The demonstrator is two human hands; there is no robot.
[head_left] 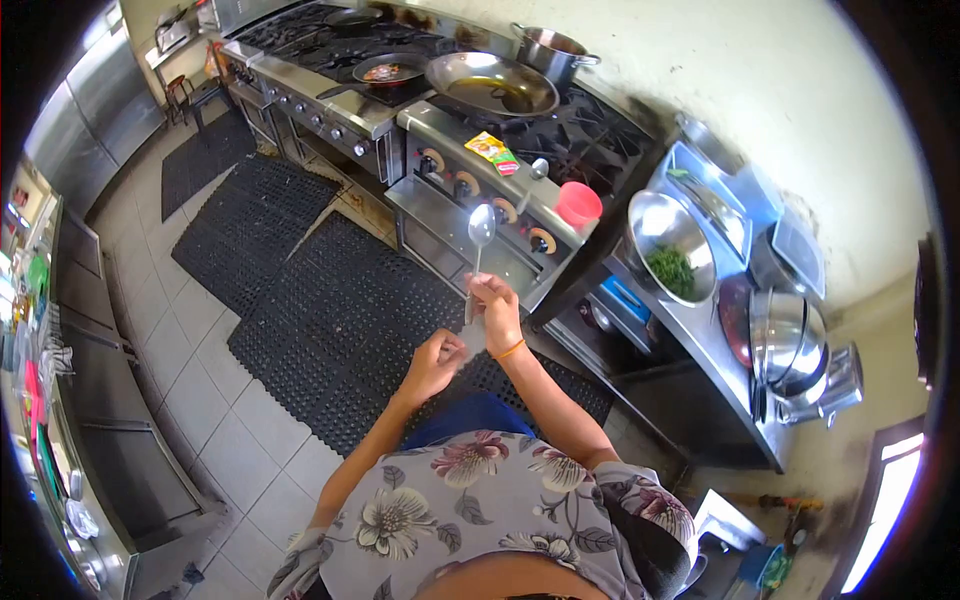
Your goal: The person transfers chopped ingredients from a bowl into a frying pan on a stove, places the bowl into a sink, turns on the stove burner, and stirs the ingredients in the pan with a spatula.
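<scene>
My right hand (497, 315) is closed around the handle of a metal spoon (482, 228), whose bowl points up and away from me. An orange band circles that wrist. Close by on the left, my left hand (435, 365) has its fingers curled together at the edge of a whitish, see-through piece (472, 338), perhaps thin plastic. This piece lies between both hands, below the spoon handle; its exact kind is unclear. Beyond the hands, a yellow and red packet (492, 152), another spoon (539, 168) and a pink cup (577, 204) rest on the stove's front ledge.
A wide pan (465, 85) with oil, a smaller pan (385, 70) with food and a pot (550, 55) stand on the stove. To the right, a steel bowl (648, 215) holds chopped greens beside stacked bowls (775, 335). Black rubber mats (330, 320) cover the floor.
</scene>
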